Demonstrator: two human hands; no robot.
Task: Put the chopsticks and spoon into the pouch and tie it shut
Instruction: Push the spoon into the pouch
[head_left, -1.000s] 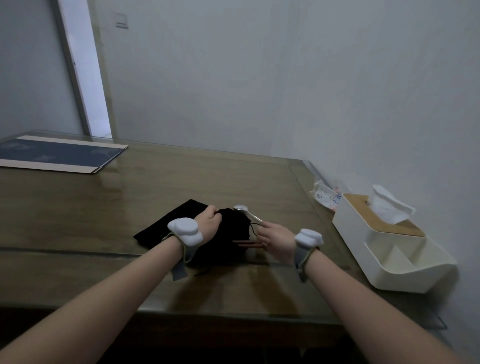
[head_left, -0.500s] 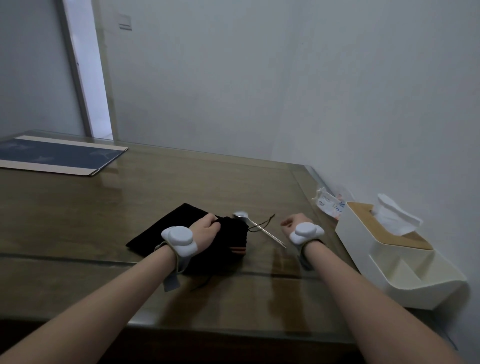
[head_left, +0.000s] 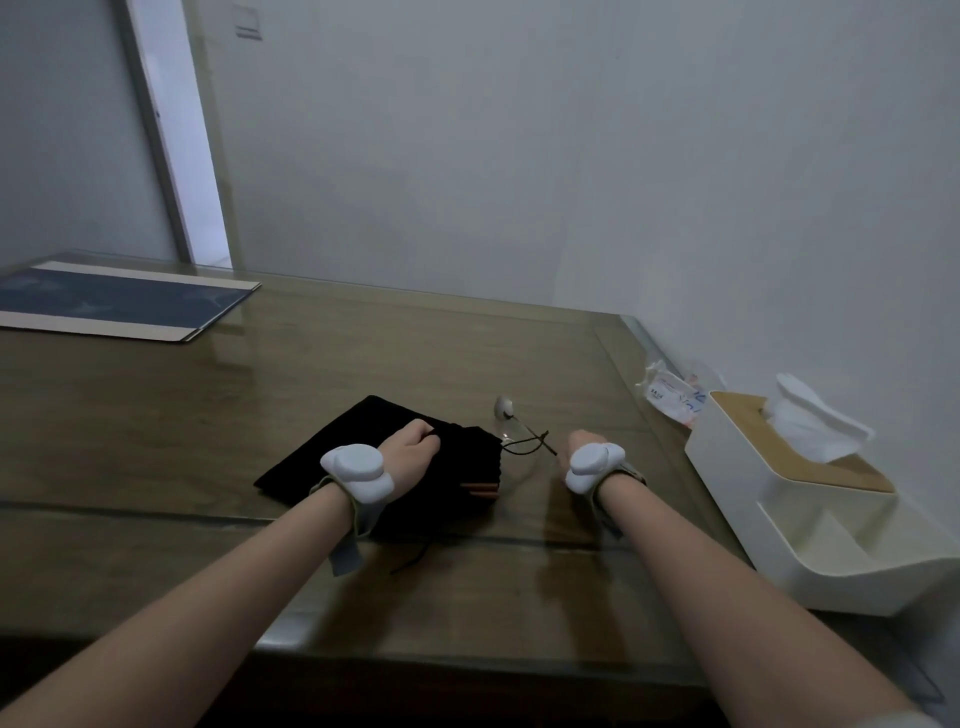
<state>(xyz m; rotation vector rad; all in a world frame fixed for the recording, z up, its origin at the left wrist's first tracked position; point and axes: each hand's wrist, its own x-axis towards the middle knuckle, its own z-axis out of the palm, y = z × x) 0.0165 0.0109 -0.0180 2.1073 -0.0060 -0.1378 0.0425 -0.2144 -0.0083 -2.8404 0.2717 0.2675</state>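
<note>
A black cloth pouch lies flat on the wooden table. My left hand rests on it with fingers curled into the fabric near its mouth. Reddish-brown chopstick ends poke out of the mouth on the right. The metal spoon sits just past the mouth, bowl away from me, with its thin handle running toward my right hand. That hand is curled at the handle's end and mostly hidden behind its wrist device. A thin dark drawstring trails between the pouch and the hand.
A white tissue box with a wooden lid stands at the right table edge against the wall, and a plastic packet lies behind it. A blue mat is at the far left. Another cord end lies near the front.
My right hand has pulled back from the pouch mouth to the right, taking the spoon's handle end with it. The chopsticks now sit deeper in the pouch. My left hand stayed on the pouch.
</note>
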